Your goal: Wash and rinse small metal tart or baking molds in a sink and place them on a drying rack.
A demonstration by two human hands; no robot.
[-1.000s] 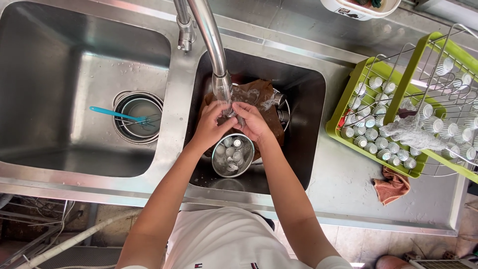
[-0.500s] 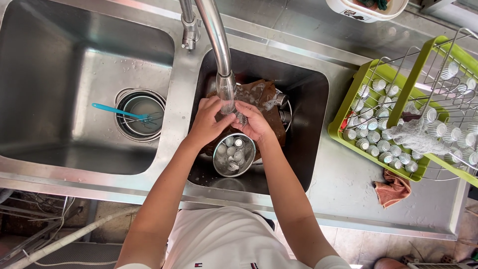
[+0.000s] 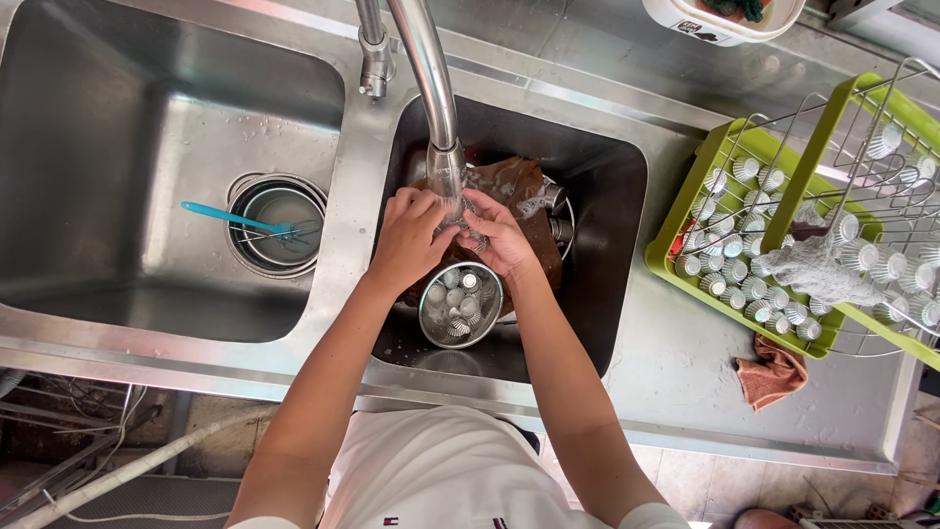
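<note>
My left hand [image 3: 409, 240] and my right hand [image 3: 495, 233] meet under the running steel tap [image 3: 431, 88] over the right sink basin [image 3: 607, 245]. Their fingers close together around something small in the water stream; what it is cannot be made out. Just below the hands stands a round metal bowl [image 3: 460, 306] with several small metal cups in it. A brown wet cloth or bag [image 3: 519, 191] lies behind the hands over other metal ware.
The left basin [image 3: 117, 147] has a drain strainer with a teal-handled whisk [image 3: 245, 220]. A green drying rack [image 3: 774, 225] at right carries several small metal cups and a grey cloth. An orange rag [image 3: 774, 370] lies on the counter. A white tub [image 3: 725, 20] sits at the back.
Both hands stay under the tap with only small finger movements. The view has shifted slightly.
</note>
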